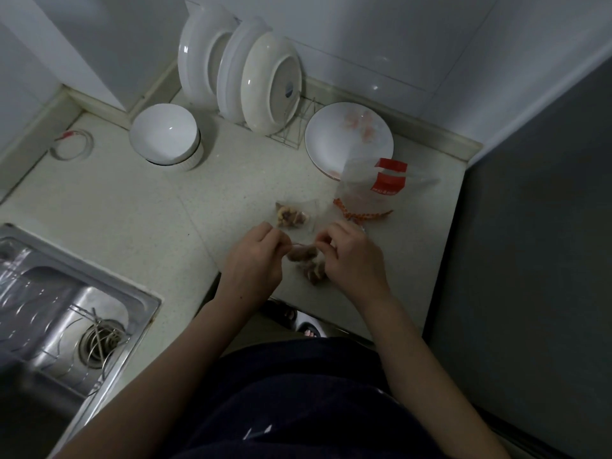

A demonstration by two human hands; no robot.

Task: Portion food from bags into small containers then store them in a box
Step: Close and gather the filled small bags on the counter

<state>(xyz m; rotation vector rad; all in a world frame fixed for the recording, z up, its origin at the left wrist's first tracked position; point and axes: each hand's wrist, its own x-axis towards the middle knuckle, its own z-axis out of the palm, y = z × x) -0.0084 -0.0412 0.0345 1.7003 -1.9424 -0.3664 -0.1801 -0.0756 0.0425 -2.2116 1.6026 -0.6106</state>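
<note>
1. Your two forearms rise from the bottom of the frame and draw together at its centre. The backs of both hands face up.
2. Your left hand, just left of centre, has its fingers curled. Thumb and forefinger pinch the left top edge of the small clear bag.
3. Your right hand, just right of centre, is curled the same way and pinches the bag's right top edge.
4. That bag is thin, crinkled, see-through film with brownish, lumpy chunks of food inside. It sits between your hands on the pale speckled surface, near its front edge.
5. A second small bag of similar chunks lies just above your hands; neither hand holds it.
6. A large clear bag with a red label stands above your right hand, overlapping the lower rim of the plate.
7. The plate is round, glossy and white, with pale pink pieces on it.
8. Towards the upper left is a white bowl, ribbed on the outside.
9. White dishes stand upright in a wire rack at the top centre.
10. A shiny steel sink fills the lower left.
</note>
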